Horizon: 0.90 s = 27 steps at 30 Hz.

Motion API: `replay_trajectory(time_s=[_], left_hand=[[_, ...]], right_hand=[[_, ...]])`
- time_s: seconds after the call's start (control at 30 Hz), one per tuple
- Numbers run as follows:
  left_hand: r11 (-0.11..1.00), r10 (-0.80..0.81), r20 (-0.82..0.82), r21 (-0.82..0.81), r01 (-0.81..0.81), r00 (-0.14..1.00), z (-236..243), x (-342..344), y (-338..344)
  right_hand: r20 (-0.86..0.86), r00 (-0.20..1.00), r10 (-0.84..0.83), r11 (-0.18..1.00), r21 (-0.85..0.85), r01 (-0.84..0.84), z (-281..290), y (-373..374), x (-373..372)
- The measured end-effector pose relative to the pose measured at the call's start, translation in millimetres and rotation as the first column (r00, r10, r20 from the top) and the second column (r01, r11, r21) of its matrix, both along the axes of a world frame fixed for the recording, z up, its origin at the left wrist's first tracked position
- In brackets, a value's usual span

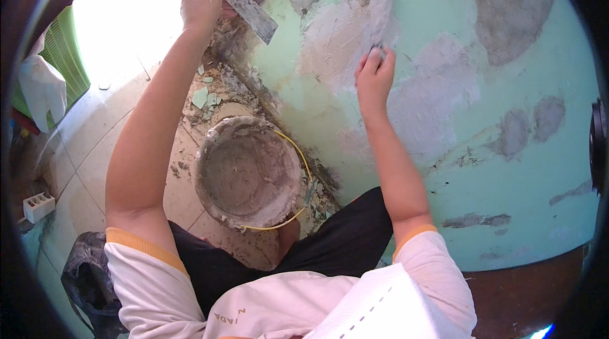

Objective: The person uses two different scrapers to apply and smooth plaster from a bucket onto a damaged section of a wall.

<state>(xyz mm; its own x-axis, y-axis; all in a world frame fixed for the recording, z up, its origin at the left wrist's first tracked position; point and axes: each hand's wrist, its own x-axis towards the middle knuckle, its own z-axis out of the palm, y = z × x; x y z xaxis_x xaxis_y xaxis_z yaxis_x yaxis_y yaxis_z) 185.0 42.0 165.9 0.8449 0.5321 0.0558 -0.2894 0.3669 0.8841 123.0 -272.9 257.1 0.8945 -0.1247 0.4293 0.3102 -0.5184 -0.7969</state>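
While the left hand (202, 9) grips a plaster-smeared steel blade (248, 12) near its upper end, fingers closed tightly, the blade's long axis slants down to the right, its free end pointing over the edge of the mint-green wall (539, 167). The right hand (375, 79), narrowly closed, holds a small tool (379, 47) against the grey plaster patch (333, 44); fingers hide most of it, so I can't tell its shape. Between the forearms stands a plaster-crusted bucket (288, 190).
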Motion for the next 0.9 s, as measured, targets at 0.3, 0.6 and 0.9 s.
replay_trajectory(time_s=[0.3, 0.6, 0.9], left_hand=[[1.0, 0.007, 0.008, -0.01, -0.007, 1.0, 0, 2, 6], [0.999, 0.036, -0.003, -0.005, -0.036, 0.999, 2, 0, 6], [0.999, -0.04, 0.044, -0.024, 0.041, 0.998, -3, 7, 9]], right_hand=[[0.114, 0.991, 0.075, 0.986, -0.16, -0.056, 8, 1, 16], [-0.022, 0.998, 0.063, 0.995, -0.082, -0.064, -31, -6, -27], [0.063, 0.998, -0.018, 0.97, -0.243, 0.033, -21, 2, 50]])
